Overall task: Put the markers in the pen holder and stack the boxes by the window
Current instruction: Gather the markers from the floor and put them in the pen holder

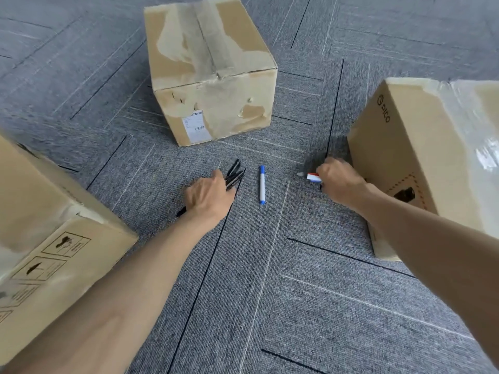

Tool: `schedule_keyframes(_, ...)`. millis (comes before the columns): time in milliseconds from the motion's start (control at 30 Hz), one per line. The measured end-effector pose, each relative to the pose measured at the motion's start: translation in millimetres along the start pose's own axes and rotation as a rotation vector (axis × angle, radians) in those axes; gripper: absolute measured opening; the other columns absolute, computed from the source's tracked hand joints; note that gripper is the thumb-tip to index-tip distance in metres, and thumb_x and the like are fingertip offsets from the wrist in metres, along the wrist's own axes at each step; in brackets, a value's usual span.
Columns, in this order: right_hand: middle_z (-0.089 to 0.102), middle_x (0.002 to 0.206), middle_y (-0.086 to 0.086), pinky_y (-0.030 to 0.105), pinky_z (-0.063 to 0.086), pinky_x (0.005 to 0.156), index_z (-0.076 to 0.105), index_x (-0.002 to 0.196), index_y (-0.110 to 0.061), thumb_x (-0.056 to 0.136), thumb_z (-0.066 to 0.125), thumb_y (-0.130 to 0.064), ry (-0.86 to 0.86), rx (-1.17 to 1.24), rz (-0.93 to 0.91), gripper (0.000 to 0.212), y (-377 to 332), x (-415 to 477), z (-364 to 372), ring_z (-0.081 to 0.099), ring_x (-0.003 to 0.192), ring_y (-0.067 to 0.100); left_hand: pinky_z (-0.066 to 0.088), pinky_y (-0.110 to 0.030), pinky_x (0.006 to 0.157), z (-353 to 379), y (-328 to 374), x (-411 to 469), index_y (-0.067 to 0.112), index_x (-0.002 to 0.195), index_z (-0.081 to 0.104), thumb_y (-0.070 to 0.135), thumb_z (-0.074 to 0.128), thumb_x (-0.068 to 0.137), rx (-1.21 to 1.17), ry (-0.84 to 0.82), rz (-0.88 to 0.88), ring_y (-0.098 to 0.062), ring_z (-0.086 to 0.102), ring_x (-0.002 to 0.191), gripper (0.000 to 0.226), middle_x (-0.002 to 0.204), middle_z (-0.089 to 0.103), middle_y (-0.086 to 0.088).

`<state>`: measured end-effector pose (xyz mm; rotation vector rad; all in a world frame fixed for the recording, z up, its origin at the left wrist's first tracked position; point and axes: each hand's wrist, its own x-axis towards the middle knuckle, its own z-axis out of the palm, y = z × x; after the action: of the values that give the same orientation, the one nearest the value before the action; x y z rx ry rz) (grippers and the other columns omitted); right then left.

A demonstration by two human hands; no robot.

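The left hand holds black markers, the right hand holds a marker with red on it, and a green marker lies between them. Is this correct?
No: the head view shows a blue marker, not green, between the left hand and the right hand. The black markers and red-banded marker are held as stated.

Bright, soft, even light fills the scene, with white glare on the clear tape of the cardboard box at three o'clock and a soft dark shadow on the carpet at its foot. Wide-angle distortion tilts things outward and bends the carpet lines near the edges. The centre is sharp, while the box at eight o'clock looks slightly blurred.
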<state>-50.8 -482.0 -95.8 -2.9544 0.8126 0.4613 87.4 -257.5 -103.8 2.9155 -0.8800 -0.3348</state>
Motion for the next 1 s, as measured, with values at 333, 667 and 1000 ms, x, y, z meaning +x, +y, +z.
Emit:
schedule_keyframes(333, 0.066, 0.1, 0.008, 0.018, 0.036, 0.04, 0.042, 0.125, -0.013, 0.098, 0.049, -0.003, -0.03, 0.845, 0.137, 0.03, -8, -14, 11, 0.05, 0.06, 0.013, 0.037, -0.032, 0.072, 5, 37, 12, 0.014, 0.105, 0.061, 0.039, 0.05, 0.097, -0.116, 0.1, -0.009, -0.016, 0.049, 0.065, 0.029, 0.067, 0.05, 0.005)
schedule_keyframes(667, 0.044, 0.059, 0.0, 0.026, 0.053, 0.056, 0.043, 0.086, -0.01, 0.101, 0.046, -0.033, -0.057, 1.445, 0.119, 0.028, -19, -50, 9, 0.043, 0.051, 0.011, 0.043, -0.031, 0.056, 16, 71, 20, 0.008, 0.105, 0.055, 0.042, 0.052, 0.095, -0.278, -0.106, -0.101, -0.02, 0.052, 0.065, 0.036, 0.081, 0.057, -0.004)
schedule_keyframes(1000, 0.039, 0.057, -0.005, 0.023, 0.033, 0.047, 0.042, 0.08, -0.015, 0.101, 0.046, -0.035, -0.012, 1.493, 0.221, 0.029, -30, -64, 16, 0.032, 0.048, 0.01, 0.048, -0.028, 0.063, 17, 84, 14, 0.009, 0.101, 0.06, 0.043, 0.054, 0.093, -0.129, -0.232, 0.007, -0.021, 0.058, 0.068, 0.036, 0.087, 0.064, -0.005)
